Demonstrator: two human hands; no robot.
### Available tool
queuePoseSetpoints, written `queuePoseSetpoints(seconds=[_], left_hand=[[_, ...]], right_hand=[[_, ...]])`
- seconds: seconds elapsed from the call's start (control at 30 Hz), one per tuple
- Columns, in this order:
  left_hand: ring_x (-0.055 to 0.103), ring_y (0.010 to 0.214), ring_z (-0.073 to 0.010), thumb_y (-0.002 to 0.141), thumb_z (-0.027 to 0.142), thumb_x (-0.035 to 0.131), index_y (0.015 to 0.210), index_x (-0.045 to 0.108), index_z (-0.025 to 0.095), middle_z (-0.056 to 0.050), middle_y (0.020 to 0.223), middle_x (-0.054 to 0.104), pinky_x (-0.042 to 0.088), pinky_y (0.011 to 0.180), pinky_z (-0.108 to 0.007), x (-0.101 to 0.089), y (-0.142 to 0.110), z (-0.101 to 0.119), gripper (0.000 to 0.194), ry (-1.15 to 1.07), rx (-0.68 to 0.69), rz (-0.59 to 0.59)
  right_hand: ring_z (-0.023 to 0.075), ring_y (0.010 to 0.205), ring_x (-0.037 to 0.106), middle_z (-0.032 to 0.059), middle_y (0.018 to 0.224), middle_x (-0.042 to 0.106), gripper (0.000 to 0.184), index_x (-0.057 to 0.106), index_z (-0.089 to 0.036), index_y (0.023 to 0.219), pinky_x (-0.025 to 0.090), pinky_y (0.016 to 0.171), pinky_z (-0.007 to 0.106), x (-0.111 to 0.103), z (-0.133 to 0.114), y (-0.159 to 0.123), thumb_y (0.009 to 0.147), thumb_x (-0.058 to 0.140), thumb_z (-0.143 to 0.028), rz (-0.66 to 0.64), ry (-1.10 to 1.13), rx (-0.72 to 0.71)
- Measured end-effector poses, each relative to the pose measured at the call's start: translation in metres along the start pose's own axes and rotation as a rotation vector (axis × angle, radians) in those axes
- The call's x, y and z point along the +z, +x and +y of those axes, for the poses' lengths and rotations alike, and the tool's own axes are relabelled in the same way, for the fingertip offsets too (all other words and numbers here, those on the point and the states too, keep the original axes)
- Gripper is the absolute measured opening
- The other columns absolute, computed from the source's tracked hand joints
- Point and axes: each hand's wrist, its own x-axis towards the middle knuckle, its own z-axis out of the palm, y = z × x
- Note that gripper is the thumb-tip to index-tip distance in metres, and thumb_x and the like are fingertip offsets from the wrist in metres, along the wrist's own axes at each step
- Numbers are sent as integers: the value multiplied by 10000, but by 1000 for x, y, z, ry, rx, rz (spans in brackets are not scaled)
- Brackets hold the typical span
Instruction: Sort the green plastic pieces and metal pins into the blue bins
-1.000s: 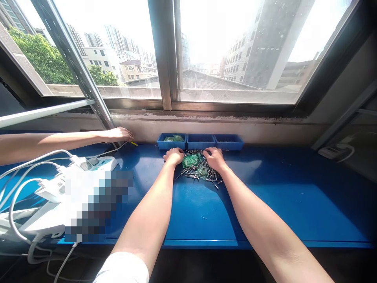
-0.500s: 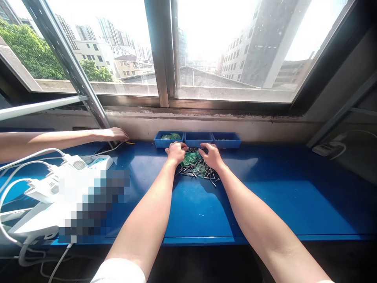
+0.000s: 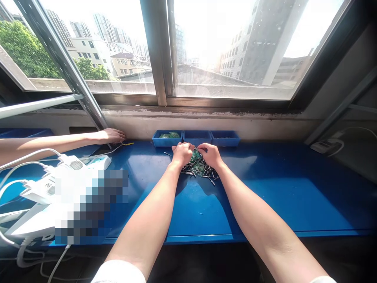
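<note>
Head view: one item, a heap of metal pins and green circuit boards [image 3: 198, 167], is lying on the blue counter [image 3: 265, 196], just below a row of three blue trays [image 3: 196, 138]. The left hand [image 3: 182, 154] and right hand [image 3: 210, 154] are curling downward over the heap, nearly touching each other; whether either has hold of anything cannot be told. A co-worker's hand [image 3: 110, 136] is resting well left, just beyond a white power strip [image 3: 97, 161].

Blue workbench [image 3: 273, 196] bearing 3 trays [image 3: 196, 137] and apparently metal pins [image 3: 188, 169]
</note>
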Motion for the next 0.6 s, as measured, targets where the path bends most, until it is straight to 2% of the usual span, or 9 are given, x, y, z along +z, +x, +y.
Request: queuePoseSetpoints(seconds=[0.1, 0.23, 0.37, 0.47, 0.6], left_hand=[[562, 1034, -221, 875, 319, 417, 860, 687, 261, -9, 979, 703, 346, 921, -379, -3, -1, 2, 277, -64, 23, 13], [585, 1014, -193, 835, 298, 508, 980, 684, 247, -15, 1016, 699, 383, 928, -315, -5, -2, 2, 234, -163, 121, 29], [609, 969, -190, 814, 241, 520, 911, 706, 225, -17, 958, 711, 413, 906, -302, -1, 0, -4, 210, -201, 165, 45], [621, 941, -191, 810, 226, 515, 877, 713, 223, -15, 926, 718, 414, 902, -312, 2, 2, -7, 209, -202, 156, 78], [626, 936, -188, 805, 233, 518, 866, 716, 220, -15, 917, 721, 430, 875, -292, 2, 2, -7, 207, -224, 129, 60]], right_hand=[[165, 785, 625, 29, 840, 699, 215, 698, -194, 854, 485, 765, 297, -1, 1, 0, 794, 505, -265, 29, 9, 7], [168, 765, 630, 25, 809, 697, 202, 693, -198, 838, 490, 733, 296, -3, 1, 1, 790, 510, -269, 44, 16, 55], [169, 728, 628, 30, 775, 692, 179, 690, -185, 818, 496, 706, 294, -3, 2, 3, 755, 556, -286, 25, 155, 113], [170, 741, 628, 22, 796, 692, 201, 687, -186, 844, 500, 723, 298, -2, 2, 4, 696, 621, -304, 37, 317, 138], [183, 790, 635, 20, 802, 696, 202, 690, -192, 797, 495, 760, 306, -4, 0, 3, 651, 663, -328, 19, 478, 174]])
